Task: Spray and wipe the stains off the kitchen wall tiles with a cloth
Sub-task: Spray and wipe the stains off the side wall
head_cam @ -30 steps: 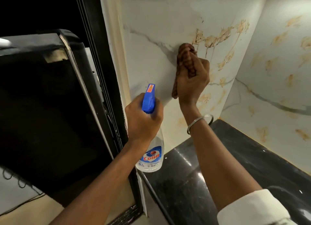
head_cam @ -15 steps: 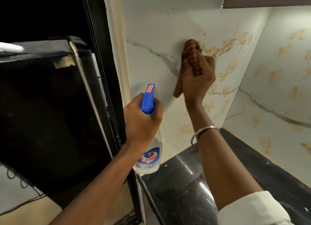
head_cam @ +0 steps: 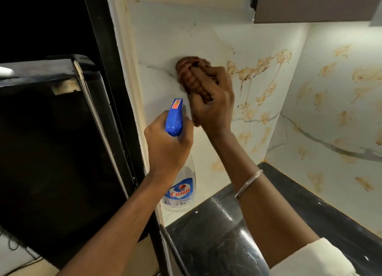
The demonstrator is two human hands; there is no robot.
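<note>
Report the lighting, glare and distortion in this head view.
Head view: bright light under the cabinet washes the right wall tiles; glare streaks the black counter; the area left of the black frame is nearly unlit; wide-angle bending curves that frame; the cloth looks slightly motion-blurred.

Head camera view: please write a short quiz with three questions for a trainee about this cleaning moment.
1. True or false: the left hand holds the spray bottle by its blue trigger head.
2. What does the right hand press against the wall tile?
A. a sponge
B. a brown cloth
C. a paper towel
3. On which side of the cloth do the brown stains lie on that tile?

Key
1. true
2. B
3. To its right; the tile to the left of the cloth looks clean.
</note>
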